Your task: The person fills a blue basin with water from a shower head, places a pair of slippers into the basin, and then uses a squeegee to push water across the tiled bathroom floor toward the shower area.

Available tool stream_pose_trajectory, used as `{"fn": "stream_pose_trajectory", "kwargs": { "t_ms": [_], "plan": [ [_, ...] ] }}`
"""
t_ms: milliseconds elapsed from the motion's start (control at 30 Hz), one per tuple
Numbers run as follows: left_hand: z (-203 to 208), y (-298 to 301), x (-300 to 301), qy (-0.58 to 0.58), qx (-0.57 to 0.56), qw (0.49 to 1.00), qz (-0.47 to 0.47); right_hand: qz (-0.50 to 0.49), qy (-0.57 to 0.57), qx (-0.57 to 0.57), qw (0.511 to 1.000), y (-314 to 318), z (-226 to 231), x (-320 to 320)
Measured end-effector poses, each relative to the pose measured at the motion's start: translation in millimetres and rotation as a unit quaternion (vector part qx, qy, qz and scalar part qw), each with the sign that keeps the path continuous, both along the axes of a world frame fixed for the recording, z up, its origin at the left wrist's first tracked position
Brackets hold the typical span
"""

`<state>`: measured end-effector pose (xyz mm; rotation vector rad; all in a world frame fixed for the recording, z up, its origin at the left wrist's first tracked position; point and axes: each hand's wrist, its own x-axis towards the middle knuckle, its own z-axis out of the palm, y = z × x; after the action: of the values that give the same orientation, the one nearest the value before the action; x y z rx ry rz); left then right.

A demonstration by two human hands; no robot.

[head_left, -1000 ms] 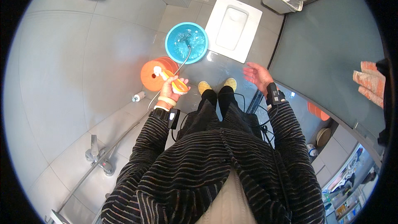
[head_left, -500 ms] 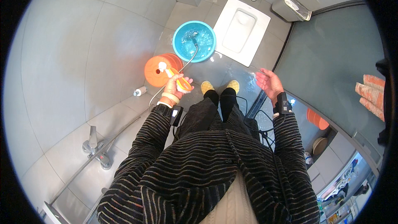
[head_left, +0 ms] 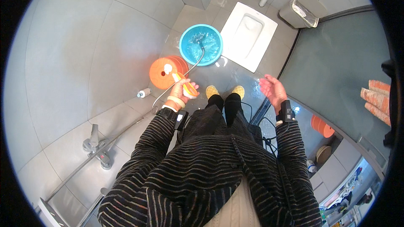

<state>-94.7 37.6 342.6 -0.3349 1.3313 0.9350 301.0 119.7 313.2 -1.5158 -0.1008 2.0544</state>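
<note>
My left hand (head_left: 178,90) is closed round an orange and white scrub brush (head_left: 190,87), its white bristles at the lower side by my fingers. Just beyond it stands a round orange plastic stool (head_left: 156,75) with a hole in its top; a small white lump (head_left: 168,69) shows on the stool. My right hand (head_left: 274,88) is held out palm up, fingers apart, with nothing in it. Ahead on the floor is a blue basin (head_left: 182,44) of water. A shower head (head_left: 198,40) lies in the water, and its metal hose (head_left: 194,66) runs out past my left hand.
Right of the basin is a white squat toilet (head_left: 227,38). A grey waste bin (head_left: 292,14) stands at the far right, beside a glass door (head_left: 336,54). A white bottle (head_left: 144,93) is by the left wall, and a tap (head_left: 97,147) sits at lower left. The floor looks wet.
The whole view has shifted slightly, with the basin and toilet a little lower and to the right. My left hand keeps the scrub brush; my right hand stays open.
</note>
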Motion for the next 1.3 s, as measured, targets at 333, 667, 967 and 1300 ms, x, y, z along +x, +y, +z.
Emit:
{"fn": "stream_pose_trajectory", "kwargs": {
  "t_ms": [333, 667, 967, 1300],
  "plan": [
    [-1, 33, 112, -0.025, 0.162, 0.97, -0.179, 0.307, 0.085, 0.098, 0.943, -16, 44, -107],
    [7, 35, 140, 0.062, 0.178, 0.954, -0.234, 0.311, 0.094, 0.168, 0.931, -26, 48, -120],
    [10, 28, 110, 0.059, 0.113, 0.948, -0.292, 0.214, 0.084, 0.096, 0.969, -19, 44, -94],
    [1, 1, -13, 0.072, 0.021, 0.993, -0.087, 0.07, 0.049, 0.125, 0.989, -6, 43, -24]
  ]
}}
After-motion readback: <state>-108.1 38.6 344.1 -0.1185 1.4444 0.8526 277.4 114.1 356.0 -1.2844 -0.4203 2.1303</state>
